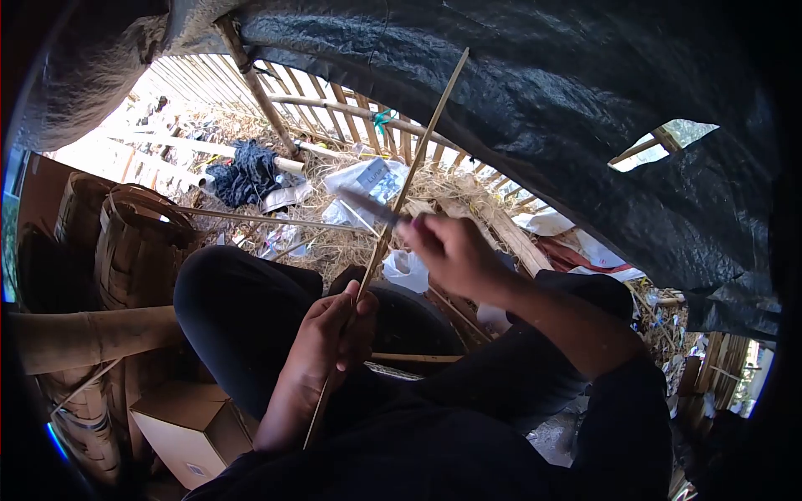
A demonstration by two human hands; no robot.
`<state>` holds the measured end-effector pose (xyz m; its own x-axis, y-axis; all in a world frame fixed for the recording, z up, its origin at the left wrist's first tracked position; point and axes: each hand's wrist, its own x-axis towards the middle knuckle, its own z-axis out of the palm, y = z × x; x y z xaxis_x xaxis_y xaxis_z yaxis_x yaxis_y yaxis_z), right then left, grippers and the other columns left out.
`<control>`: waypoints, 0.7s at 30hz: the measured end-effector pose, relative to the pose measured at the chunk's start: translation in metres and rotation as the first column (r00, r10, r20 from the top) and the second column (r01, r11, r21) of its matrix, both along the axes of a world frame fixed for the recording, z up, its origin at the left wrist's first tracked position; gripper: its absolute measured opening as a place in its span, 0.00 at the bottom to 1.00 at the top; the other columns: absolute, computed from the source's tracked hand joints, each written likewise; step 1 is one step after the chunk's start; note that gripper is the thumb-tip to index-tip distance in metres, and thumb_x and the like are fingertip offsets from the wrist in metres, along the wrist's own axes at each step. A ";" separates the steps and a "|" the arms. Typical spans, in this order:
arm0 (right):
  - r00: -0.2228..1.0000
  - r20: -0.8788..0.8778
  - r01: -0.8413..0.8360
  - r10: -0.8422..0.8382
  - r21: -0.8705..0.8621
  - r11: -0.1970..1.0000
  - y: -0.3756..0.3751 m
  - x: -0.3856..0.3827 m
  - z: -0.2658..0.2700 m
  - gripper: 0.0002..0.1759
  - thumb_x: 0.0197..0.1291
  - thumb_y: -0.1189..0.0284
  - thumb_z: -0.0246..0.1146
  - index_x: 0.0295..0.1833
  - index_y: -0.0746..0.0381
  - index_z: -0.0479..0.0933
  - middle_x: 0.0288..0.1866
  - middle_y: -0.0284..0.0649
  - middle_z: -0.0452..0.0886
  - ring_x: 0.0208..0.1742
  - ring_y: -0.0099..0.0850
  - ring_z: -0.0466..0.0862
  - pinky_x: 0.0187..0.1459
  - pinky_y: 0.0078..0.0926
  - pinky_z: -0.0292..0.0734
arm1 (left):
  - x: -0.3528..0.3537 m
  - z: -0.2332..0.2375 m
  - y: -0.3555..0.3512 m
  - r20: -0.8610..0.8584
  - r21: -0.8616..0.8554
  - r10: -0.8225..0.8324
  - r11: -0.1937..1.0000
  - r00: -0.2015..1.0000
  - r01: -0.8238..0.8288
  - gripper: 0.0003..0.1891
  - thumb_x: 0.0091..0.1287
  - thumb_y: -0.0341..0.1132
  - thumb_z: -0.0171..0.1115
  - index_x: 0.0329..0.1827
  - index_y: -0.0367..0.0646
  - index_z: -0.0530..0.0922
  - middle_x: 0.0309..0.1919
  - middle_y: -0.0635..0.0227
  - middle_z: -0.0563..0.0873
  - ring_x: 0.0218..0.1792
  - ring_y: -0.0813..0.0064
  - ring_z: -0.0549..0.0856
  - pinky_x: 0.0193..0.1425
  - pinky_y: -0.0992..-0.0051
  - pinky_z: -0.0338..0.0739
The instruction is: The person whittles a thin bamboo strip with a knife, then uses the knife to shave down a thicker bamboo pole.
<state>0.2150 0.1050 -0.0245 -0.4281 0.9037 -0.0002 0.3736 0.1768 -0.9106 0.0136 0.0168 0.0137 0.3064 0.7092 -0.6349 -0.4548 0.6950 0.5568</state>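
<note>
A long, thin bamboo strip (428, 134) slants up across the view, from beside my left forearm to the black sheeting overhead. My left hand (332, 327) is wrapped round its lower part, thumb on top, above my lap. Higher up, my right hand (455, 255) grips a knife (368, 204) by its handle, which the fingers mostly cover. The blade points up and to the left, somewhat blurred, and crosses the strip in this view just above the left hand.
Woven baskets (138, 242) and a cardboard box (188, 426) stand at left, beside a thick bamboo pole (100, 338). Black plastic sheeting (568, 100) hangs overhead. Beyond my knees lie straw, a dark cloth (244, 174) and plastic bags (407, 270), before a bamboo fence (334, 104).
</note>
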 end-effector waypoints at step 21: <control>0.995 -0.093 -0.029 0.043 0.151 0.988 -0.017 -0.015 -0.012 0.21 0.74 0.63 0.55 0.32 0.68 0.76 0.16 0.40 0.74 0.17 0.23 0.74 0.22 0.28 0.67 | 0.001 0.002 0.001 -0.050 0.024 0.031 0.999 0.998 -0.030 0.20 0.80 0.49 0.44 0.35 0.43 0.71 0.12 0.80 0.62 0.08 0.87 0.57 0.12 0.83 0.51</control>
